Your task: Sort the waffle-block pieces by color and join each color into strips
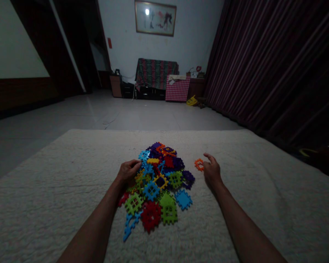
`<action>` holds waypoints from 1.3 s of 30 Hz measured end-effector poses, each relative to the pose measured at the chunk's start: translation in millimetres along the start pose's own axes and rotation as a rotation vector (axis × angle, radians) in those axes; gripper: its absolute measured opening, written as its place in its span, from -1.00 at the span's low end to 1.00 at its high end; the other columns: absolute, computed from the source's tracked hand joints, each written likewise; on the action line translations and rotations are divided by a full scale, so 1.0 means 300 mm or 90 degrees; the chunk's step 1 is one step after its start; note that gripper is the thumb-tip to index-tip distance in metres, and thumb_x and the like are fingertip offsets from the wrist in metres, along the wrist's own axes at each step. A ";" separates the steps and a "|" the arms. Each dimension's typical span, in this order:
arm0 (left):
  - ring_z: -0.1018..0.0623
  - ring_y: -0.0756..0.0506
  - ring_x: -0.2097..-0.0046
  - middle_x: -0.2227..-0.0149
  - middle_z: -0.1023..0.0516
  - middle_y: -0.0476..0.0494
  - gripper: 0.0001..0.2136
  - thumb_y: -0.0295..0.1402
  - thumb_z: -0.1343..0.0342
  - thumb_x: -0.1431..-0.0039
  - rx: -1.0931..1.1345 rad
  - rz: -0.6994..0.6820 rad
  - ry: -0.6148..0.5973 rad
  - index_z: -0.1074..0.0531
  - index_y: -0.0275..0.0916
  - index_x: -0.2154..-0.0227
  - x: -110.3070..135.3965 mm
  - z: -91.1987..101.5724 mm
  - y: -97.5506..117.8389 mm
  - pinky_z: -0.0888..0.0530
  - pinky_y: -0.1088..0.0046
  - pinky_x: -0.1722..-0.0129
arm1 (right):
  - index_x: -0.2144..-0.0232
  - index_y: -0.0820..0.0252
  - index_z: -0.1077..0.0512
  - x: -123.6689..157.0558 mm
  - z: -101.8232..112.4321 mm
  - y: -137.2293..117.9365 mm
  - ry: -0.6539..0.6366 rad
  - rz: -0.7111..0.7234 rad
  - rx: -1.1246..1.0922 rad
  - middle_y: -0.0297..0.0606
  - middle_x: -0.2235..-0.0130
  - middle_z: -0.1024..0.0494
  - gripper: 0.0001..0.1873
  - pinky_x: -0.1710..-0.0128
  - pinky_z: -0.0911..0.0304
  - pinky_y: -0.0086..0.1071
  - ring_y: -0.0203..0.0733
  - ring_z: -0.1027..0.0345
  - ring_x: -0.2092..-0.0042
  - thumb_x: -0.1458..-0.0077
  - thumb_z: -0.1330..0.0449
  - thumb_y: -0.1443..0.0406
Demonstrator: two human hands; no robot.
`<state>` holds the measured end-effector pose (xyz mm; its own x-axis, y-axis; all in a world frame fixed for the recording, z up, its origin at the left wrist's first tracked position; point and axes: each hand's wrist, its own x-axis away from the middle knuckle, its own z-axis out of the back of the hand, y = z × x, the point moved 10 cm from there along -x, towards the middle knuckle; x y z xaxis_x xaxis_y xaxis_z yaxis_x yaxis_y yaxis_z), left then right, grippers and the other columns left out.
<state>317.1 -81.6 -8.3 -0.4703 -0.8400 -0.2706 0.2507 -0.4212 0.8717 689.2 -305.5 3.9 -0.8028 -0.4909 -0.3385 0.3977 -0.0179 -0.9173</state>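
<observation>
A heap of colourful plastic interlocking tiles (159, 182) lies on a cream carpet (57, 204) in front of me. My left hand (128, 171) rests on the heap's left edge, fingers curled over a blue tile. My right hand (211, 171) lies to the right of the heap, fingers loosely apart, touching a lone orange tile (199, 164) that sits on the carpet apart from the rest. A red tile (151, 215) and a green house-shaped tile (168, 209) lie at the heap's near edge.
Beyond the carpet is a grey tiled floor (142, 113). A covered cabinet (156, 75) and a pink checked box (177, 89) stand against the far wall. Dark striped curtains (274, 69) run along the right side.
</observation>
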 end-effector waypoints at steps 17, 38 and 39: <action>-0.56 -0.10 0.35 0.43 -0.64 -0.09 -0.62 -0.02 -0.13 0.05 -0.011 -0.009 0.012 -0.61 -0.24 0.42 -0.004 0.009 0.021 -0.44 0.46 0.35 | 0.12 0.19 -0.49 0.250 -0.002 -0.101 -0.043 0.144 0.105 -0.06 0.01 -0.54 -0.62 0.08 -0.41 -0.13 -0.07 -0.48 0.14 0.00 -0.10 0.25; -0.38 0.01 0.53 0.59 -0.43 0.02 -0.62 -0.02 -0.17 0.11 0.105 0.077 -0.063 -0.55 -0.31 0.47 0.001 0.002 -0.011 -0.31 0.51 0.51 | 0.22 0.14 -0.50 0.319 -0.158 -0.242 -0.266 0.362 0.193 -0.18 0.16 -0.59 -0.77 0.03 -0.34 -0.18 -0.08 -0.46 0.11 -0.13 -0.09 0.26; -0.37 0.02 0.53 0.60 -0.41 0.02 -0.63 -0.04 -0.17 0.09 0.101 0.090 -0.094 -0.54 -0.31 0.48 0.012 -0.003 -0.010 -0.29 0.51 0.53 | 0.22 0.13 -0.50 0.316 -0.156 -0.239 -0.267 0.359 0.193 -0.18 0.17 -0.60 -0.77 0.04 -0.33 -0.19 -0.08 -0.46 0.11 -0.13 -0.08 0.25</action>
<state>315.4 -83.7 -12.0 -0.5615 -0.8226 -0.0898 0.1914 -0.2347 0.9530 563.7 -309.9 27.8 -0.2302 -0.7847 -0.5755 0.8509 0.1246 -0.5103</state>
